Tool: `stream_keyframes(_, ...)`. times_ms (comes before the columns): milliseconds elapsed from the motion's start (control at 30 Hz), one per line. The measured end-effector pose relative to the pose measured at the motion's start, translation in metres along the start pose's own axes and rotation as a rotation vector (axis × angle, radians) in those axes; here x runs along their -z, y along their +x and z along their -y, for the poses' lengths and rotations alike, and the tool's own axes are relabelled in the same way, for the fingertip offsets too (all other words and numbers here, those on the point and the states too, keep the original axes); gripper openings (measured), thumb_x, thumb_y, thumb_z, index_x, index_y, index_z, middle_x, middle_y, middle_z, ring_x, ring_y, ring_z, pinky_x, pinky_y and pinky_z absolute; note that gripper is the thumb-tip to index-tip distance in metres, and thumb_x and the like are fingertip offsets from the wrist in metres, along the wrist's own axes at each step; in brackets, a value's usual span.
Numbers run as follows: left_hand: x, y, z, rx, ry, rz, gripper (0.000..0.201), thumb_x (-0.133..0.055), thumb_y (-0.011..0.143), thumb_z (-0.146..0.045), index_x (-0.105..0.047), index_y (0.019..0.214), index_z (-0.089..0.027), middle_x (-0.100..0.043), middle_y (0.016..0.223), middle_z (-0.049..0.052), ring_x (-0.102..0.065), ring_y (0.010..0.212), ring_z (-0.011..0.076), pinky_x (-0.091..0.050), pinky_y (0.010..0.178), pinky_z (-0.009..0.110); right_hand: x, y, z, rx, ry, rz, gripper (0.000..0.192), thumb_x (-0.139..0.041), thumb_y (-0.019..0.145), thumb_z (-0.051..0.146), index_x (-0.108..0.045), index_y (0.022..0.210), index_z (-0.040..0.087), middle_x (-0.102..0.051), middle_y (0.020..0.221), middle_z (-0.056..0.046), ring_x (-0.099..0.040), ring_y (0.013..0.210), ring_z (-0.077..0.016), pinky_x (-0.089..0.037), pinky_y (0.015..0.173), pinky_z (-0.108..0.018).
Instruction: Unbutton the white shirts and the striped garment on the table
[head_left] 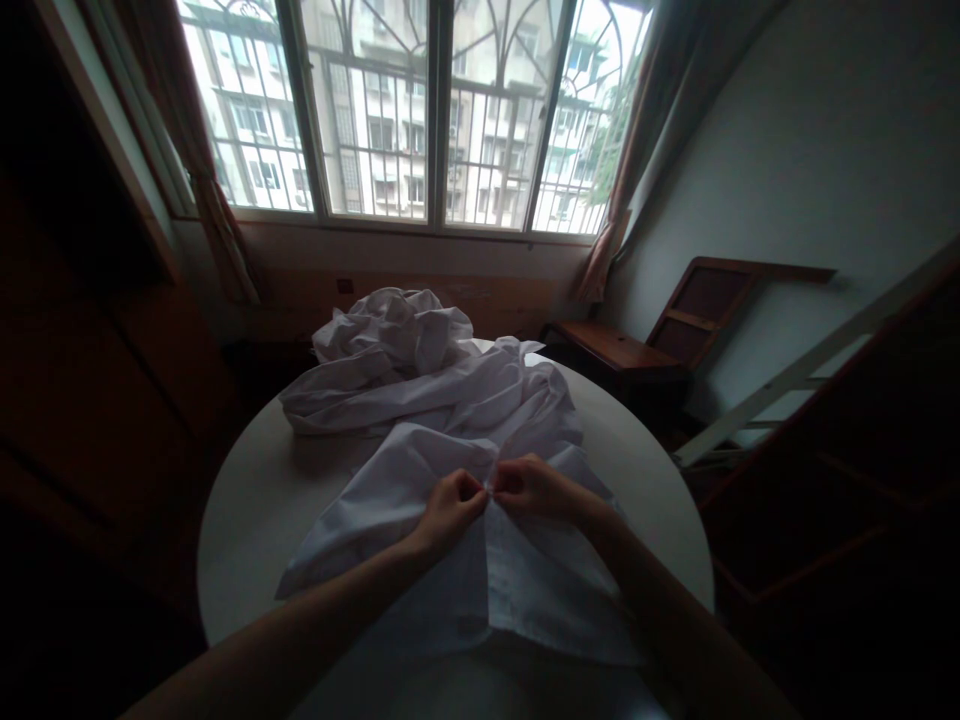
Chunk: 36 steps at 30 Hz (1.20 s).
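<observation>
A white shirt (442,590) or similar front-opening garment lies spread over the near part of a round white table (247,520). Its two front edges meet between my hands and part below them toward the hem. My left hand (454,505) is closed, thumb and fingertips pinching the cloth at the front edge. From the other side my right hand (529,487) pinches the same spot, its fingertips almost touching the left ones. Any button there is too small to make out. Beyond my hands the cloth runs into loose folds.
A crumpled heap of white cloth (397,330) sits at the table's far side. Past the table are a barred window (435,120) and tied curtains (214,215). A wooden bench-like piece (615,345) stands at the right; a pale slanted frame (780,385) leans nearby. Dark cabinets (97,400) line the left.
</observation>
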<state>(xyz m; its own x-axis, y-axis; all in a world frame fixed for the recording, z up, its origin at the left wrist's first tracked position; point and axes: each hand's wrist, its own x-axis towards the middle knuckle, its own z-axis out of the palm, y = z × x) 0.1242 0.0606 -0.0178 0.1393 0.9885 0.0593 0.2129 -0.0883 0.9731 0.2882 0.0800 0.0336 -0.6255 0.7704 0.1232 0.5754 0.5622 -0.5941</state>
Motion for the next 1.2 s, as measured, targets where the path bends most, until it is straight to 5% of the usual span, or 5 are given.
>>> stream_keyframes(800, -0.0034, -0.0074, -0.0065, -0.180, 0.296, 0.045, 0.006, -0.051, 0.065, -0.014, -0.051, 0.059, -0.014, -0.053, 0.057, -0.002, -0.047, 0.055, 0.0097, -0.031, 0.053, 0.020, -0.0028, 0.0003, 0.0081, -0.121, -0.208, 0.021, 0.007, -0.058, 0.061, 0.015, -0.065, 0.065, 0.014, -0.063, 0.060, -0.001, -0.053, 0.055, -0.0107, -0.033, 0.051, -0.019)
stream_keyframes(1200, -0.0038, -0.0057, -0.0044, -0.206, 0.254, 0.066, 0.006, -0.052, 0.063, -0.012, -0.050, 0.058, -0.014, -0.050, 0.055, -0.004, -0.044, 0.053, 0.0080, -0.030, 0.051, 0.019, -0.0048, -0.0012, 0.0058, -0.123, -0.284, 0.058, 0.009, -0.056, 0.061, 0.018, -0.063, 0.065, 0.015, -0.062, 0.061, -0.001, -0.051, 0.055, -0.0101, -0.029, 0.049, -0.020)
